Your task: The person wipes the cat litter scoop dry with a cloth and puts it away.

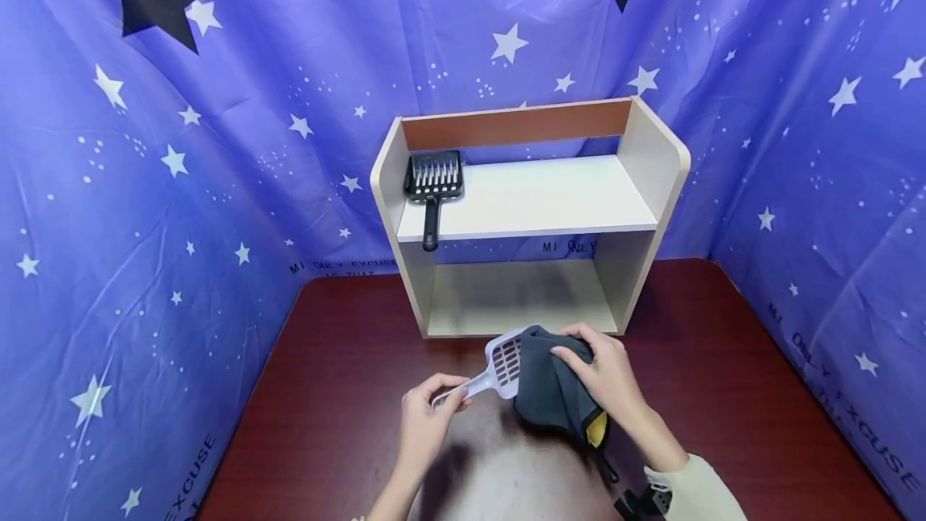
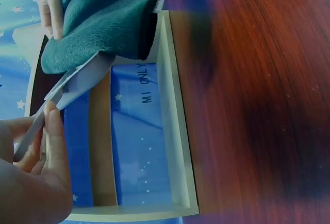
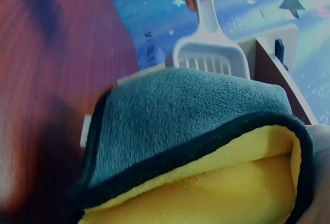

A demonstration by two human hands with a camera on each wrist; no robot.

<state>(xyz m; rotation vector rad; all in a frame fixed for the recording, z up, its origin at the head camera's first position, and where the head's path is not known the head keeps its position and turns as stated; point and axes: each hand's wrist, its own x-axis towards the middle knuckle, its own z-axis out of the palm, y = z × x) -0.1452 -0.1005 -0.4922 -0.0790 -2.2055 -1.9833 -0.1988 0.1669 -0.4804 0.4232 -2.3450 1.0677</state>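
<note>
A pale lavender slotted litter scoop is held above the table by its handle, pinched between the thumb and fingers of my left hand. My right hand grips a dark grey-green cloth with a yellow underside, draped over the far end of the scoop. In the right wrist view the slotted head of the scoop shows beyond the cloth's edge, and the yellow side faces the camera. The cloth hides the scoop's tip. In the left wrist view, fingers hold the scoop's handle.
A two-tier wooden shelf stands at the back of the dark red table. A black slotted scoop lies at the left of its upper board, handle jutting over the front edge. Blue star-printed curtains surround the table.
</note>
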